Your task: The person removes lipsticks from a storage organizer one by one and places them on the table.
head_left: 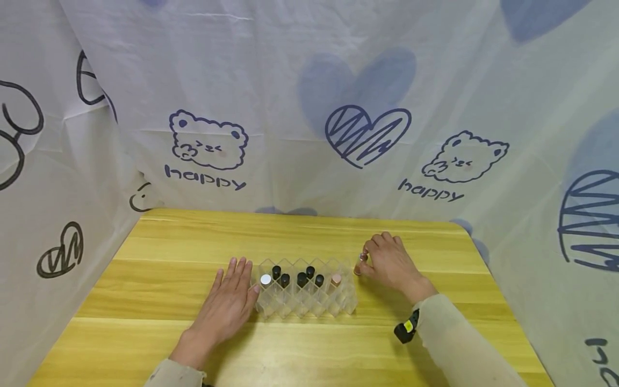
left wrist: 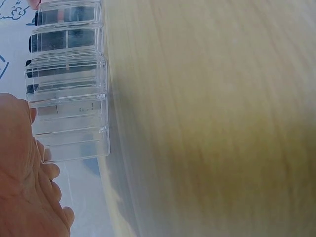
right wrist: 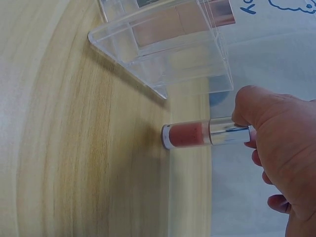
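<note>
A clear acrylic lipstick organizer [head_left: 309,307] with diamond-shaped compartments sits on the table. Several tubes stand in its back compartments: black-capped ones [head_left: 302,279], a white-topped one [head_left: 265,279] at the left and a pinkish one [head_left: 336,279] at the right. My left hand [head_left: 226,303] lies along the organizer's left end, fingers extended and thumb at its side wall. Beyond the right end, my right hand [head_left: 393,263] pinches a lip gloss tube [right wrist: 187,134] by its shiny silver cap between thumb and fingers. The tube is upright, its reddish-pink body close over the wood.
The wooden table [head_left: 300,355] ends at a white curtain [head_left: 290,183] printed with hearts and bears, which hangs behind it and at both sides. A dark strap device [head_left: 406,328] is on the right wrist.
</note>
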{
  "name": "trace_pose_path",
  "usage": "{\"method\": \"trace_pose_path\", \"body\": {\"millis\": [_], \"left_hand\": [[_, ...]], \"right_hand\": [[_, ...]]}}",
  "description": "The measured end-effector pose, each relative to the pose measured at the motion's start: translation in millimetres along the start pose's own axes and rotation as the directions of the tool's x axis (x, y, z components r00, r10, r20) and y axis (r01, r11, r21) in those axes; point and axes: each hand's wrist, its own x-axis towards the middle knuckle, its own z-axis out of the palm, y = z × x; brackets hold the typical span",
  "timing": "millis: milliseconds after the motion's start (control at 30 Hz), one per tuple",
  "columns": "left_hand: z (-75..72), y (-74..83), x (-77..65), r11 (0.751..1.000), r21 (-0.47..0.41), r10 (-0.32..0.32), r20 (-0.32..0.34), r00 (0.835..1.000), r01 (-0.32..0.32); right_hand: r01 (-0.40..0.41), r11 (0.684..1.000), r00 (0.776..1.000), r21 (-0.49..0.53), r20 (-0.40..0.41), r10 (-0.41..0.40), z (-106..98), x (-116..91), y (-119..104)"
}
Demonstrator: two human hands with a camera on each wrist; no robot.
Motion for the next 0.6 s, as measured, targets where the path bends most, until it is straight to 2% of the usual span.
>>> {"method": "trace_pose_path", "body": {"millis": [300,600], "left_hand": [[1.2,-0.7,0.0,1.0,-0.001,0.001,-0.009,1.0,-0.001],[2.4,-0.5,1.1,1.0,0.0,0.001,-0.029,1.0,-0.001]], "right_hand": [[-0.005,1.0,1.0,0.002,-0.01,0.005,1.6,0.2,0.6],[-0.013,1.0,0.997,0.019,-0.075,0.015,-0.5,-1.6,-3.4]]}}
